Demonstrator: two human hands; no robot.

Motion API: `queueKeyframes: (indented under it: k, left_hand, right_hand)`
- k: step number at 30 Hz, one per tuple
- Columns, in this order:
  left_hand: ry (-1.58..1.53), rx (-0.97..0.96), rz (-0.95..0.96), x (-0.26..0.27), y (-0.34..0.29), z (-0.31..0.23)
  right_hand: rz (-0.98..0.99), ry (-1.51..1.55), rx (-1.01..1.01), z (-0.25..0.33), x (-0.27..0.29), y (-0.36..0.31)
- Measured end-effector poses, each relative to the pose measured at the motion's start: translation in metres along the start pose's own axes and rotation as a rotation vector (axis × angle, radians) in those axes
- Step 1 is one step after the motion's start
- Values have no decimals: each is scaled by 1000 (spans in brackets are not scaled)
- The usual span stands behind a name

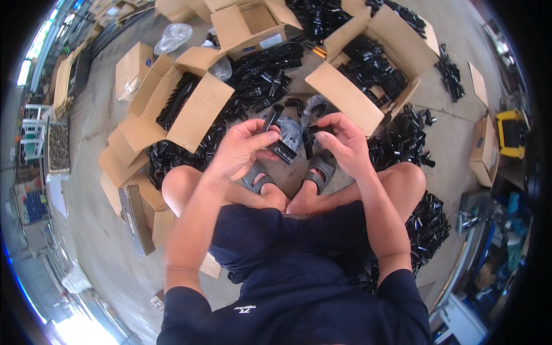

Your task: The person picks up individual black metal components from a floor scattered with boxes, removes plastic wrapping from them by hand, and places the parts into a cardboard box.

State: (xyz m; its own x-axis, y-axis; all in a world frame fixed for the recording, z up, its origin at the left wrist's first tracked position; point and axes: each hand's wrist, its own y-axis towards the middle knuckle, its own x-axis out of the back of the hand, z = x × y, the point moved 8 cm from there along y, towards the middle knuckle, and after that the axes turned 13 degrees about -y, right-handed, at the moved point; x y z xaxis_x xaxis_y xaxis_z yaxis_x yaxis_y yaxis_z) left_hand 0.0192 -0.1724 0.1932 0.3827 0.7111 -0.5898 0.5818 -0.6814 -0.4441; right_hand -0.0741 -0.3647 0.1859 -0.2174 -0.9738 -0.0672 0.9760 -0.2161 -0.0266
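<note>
Above the grey sandals, between the bent knees, the left hand has its grip clamped on a small black plastic part, thumb and fingers pinching its upper end while a longer black piece juts down from the same hold toward the sandals. Just right of it, the right hand closes its grip on another black part, fingertips curled over it so its shape is hard to read. Both parts sit near each other, apart by a narrow gap, and this looks like the joining step: two pieces brought up to be fitted together. By my judgement the next move calls for lining up the mating ends squarely before pressing, since the fingers hide much of both. Beyond the sandals lies a crumpled clear bag on the concrete floor, then heaps of like black parts. Open cardboard boxes stand farther out on either side, some filled with the same parts.
</note>
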Motion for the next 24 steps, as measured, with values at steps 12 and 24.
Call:
queueKeyframes:
  k: [12, 24]
  left_hand:
    - [-48, 66, 87, 2, 35, 65]
    - [294, -130, -6, 25, 58, 63]
  right_hand:
    - [86, 51, -171, -42, -6, 8]
    - [-9, 0, -181, -70, -13, 26]
